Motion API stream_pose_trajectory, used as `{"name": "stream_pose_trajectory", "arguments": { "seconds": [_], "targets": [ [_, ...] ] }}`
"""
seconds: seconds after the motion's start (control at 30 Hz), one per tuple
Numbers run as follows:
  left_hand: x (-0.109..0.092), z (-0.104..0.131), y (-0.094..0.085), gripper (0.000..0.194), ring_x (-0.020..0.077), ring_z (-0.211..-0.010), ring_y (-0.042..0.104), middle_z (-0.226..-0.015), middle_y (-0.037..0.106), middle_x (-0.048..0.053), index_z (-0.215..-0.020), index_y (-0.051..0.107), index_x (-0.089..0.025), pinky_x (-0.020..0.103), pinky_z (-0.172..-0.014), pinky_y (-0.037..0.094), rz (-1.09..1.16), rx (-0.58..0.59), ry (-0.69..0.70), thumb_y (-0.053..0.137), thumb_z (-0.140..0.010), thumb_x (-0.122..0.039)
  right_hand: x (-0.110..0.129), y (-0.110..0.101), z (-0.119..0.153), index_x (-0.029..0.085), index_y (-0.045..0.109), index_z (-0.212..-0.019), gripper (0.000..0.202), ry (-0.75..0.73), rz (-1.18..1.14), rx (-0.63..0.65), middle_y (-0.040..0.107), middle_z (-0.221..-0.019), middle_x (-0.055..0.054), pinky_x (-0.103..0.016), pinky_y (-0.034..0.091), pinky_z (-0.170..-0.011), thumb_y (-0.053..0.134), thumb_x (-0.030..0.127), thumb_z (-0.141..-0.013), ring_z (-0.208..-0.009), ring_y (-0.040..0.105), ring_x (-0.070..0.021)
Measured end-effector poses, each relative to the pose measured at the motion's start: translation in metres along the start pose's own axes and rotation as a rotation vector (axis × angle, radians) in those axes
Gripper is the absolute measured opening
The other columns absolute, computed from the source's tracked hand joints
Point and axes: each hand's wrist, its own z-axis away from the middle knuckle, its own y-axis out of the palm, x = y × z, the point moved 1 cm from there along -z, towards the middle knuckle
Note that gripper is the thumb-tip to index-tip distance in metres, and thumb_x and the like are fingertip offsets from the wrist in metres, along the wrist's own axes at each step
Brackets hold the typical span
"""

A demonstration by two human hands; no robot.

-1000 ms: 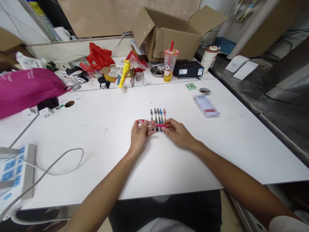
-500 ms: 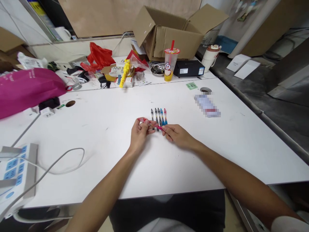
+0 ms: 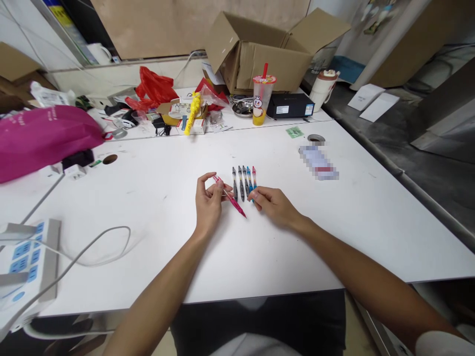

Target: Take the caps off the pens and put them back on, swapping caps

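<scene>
A pen with a clear barrel and a pink grip (image 3: 235, 203) is pinched between the thumb and fingers of my left hand (image 3: 210, 201), its tip slanting down to the right. Beside it, a row of several pens (image 3: 241, 184) lies side by side on the white table; some have dark grips, and those at the right end have blue ones. My right hand (image 3: 272, 203) is closed at the row's lower right, partly covering the rightmost pens. Thumb and index finger meet there, and whatever they might hold is too small or hidden to see.
Toward the back stand a drink cup with a red straw (image 3: 259, 101), a black box (image 3: 290, 105) and an open cardboard box (image 3: 274, 62). A tape roll (image 3: 316, 138) lies at right. A power strip (image 3: 48, 262) with a cable (image 3: 111, 230) occupies the left.
The pink pen has swung from nearly level to slanting, its tip now down and out of my right hand. My left hand has shifted slightly left.
</scene>
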Motion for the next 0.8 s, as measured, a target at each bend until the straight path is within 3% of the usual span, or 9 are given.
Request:
{"name": "stream_pose_trajectory", "arguments": {
  "seconds": [0.23,0.3,0.43,0.53,0.6,0.67,0.8],
  "targets": [
    [0.0,0.002,0.003,0.041,0.0176,-0.07,0.073,-0.084,0.075,0.002,-0.118,0.054,-0.025,0.033,-0.068,0.062,-0.03,0.043,-0.026,0.073,-0.089,-0.047,0.008,0.01,0.007,0.022,0.062,-0.074,0.034,-0.066,0.171,0.141,0.051,-0.061,0.004,-0.029,0.03,-0.058,0.057,0.048,-0.096,-0.057,0.042,-0.0127],
    [0.001,0.003,0.005,0.049,0.0182,-0.072,0.074,-0.088,0.076,0.004,-0.127,0.052,-0.026,0.033,-0.068,0.062,-0.037,0.072,-0.05,0.073,-0.089,-0.047,0.011,0.014,0.009,0.021,0.055,-0.067,0.038,-0.115,0.228,0.171,0.048,-0.058,0.005,-0.029,0.029,-0.057,0.056,0.045,-0.096,-0.055,0.04,-0.0118],
    [0.003,0.002,0.005,0.074,0.0204,-0.089,0.076,-0.111,0.076,0.01,-0.149,0.037,-0.028,0.034,-0.075,0.063,-0.002,0.09,-0.091,0.075,-0.088,-0.045,0.016,0.013,0.008,0.021,0.042,-0.058,0.042,-0.125,0.319,0.045,0.043,-0.053,0.004,-0.03,0.027,-0.056,0.054,0.038,-0.095,-0.052,0.034,-0.0112],
    [0.005,0.0,0.002,0.048,0.021,-0.096,0.075,-0.123,0.072,0.014,-0.129,0.056,-0.022,0.032,-0.075,0.062,-0.033,0.046,-0.1,0.072,-0.09,-0.046,0.013,-0.002,0.002,0.022,0.043,-0.055,0.044,-0.005,0.413,-0.157,0.044,-0.052,0.003,-0.031,0.026,-0.056,0.054,0.04,-0.094,-0.051,0.032,-0.0119],
    [0.005,-0.002,-0.001,0.032,0.02,-0.09,0.074,-0.116,0.073,0.013,-0.105,0.064,-0.019,0.029,-0.069,0.06,-0.088,0.039,-0.092,0.068,-0.093,-0.048,0.007,-0.012,-0.002,0.022,0.044,-0.053,0.046,0.063,0.527,-0.227,0.045,-0.051,0.002,-0.032,0.024,-0.056,0.055,0.041,-0.094,-0.05,0.032,-0.0131],
    [0.005,-0.003,-0.002,0.031,0.0178,-0.082,0.073,-0.105,0.074,0.011,-0.092,0.065,-0.018,0.027,-0.064,0.057,-0.122,0.042,-0.078,0.066,-0.094,-0.048,-0.001,-0.02,-0.006,0.023,0.045,-0.052,0.046,0.105,0.616,-0.222,0.046,-0.05,0.001,-0.032,0.023,-0.055,0.054,0.042,-0.094,-0.049,0.032,-0.0138],
    [0.005,-0.003,-0.003,0.029,0.0151,-0.075,0.07,-0.098,0.072,0.008,-0.088,0.064,-0.019,0.024,-0.058,0.053,-0.115,0.035,-0.07,0.067,-0.093,-0.047,-0.015,-0.021,-0.009,0.022,0.043,-0.051,0.051,0.142,0.701,-0.149,0.049,-0.05,-0.002,-0.033,0.022,-0.055,0.053,0.045,-0.095,-0.046,0.031,-0.0138]
  ]
}}
